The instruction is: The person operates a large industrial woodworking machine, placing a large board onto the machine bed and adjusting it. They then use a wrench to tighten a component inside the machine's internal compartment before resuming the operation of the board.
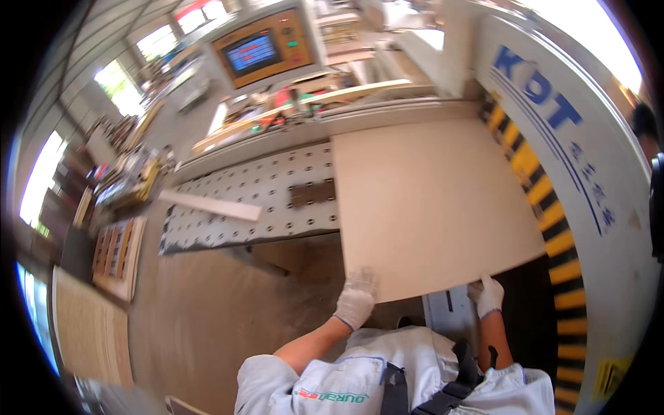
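A large tan board [436, 200] lies flat, its far part on the machine table and its near edge reaching out toward me. White work gloves cover both hands. My left hand [357, 299] is at the board's near left corner, fingers over the top face, holding it there. Farther right, my right hand [488, 295] pinches the near edge, with the thumb on top and the other fingers mostly hidden underneath. On the perforated metal table [277, 178] to the left rest a pale narrow strip [211, 205] and a small brown patch or piece [312, 194].
A machine housing [574, 138] with a yellow-and-black striped edge [553, 221] stands close on the right. Behind the board runs a long fence [401, 116], with a control panel [263, 48] beyond. Several panels, including a wood-grain board [90, 325], lean at the left.
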### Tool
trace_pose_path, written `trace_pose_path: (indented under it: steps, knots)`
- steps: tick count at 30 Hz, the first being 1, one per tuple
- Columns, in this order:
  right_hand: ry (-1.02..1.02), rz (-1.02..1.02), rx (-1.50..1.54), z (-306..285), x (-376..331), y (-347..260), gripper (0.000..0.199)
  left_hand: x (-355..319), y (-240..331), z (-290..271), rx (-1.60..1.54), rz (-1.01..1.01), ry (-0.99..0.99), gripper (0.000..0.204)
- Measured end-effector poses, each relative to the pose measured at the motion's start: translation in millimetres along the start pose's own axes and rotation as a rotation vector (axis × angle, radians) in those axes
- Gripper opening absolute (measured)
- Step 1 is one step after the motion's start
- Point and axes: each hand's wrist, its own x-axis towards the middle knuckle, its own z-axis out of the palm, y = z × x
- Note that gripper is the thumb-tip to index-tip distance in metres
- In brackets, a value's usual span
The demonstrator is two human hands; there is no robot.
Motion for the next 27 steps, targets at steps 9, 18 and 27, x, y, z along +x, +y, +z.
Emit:
trace_pose_path:
  steps: [9,18,27]
  knots:
    - [0.054,-0.015,-0.201,13,-3,-10,0.025,0,3,-5,-0.072,-0.015,0.134,0.055]
    - [0.039,-0.037,-0.177,1,12,-8,0.025,5,4,0,-0.106,0.002,0.185,0.053]
    - [0.009,0.048,-0.233,34,-37,22,0.021,-43,-45,-3,-0.106,-0.048,0.113,0.053]
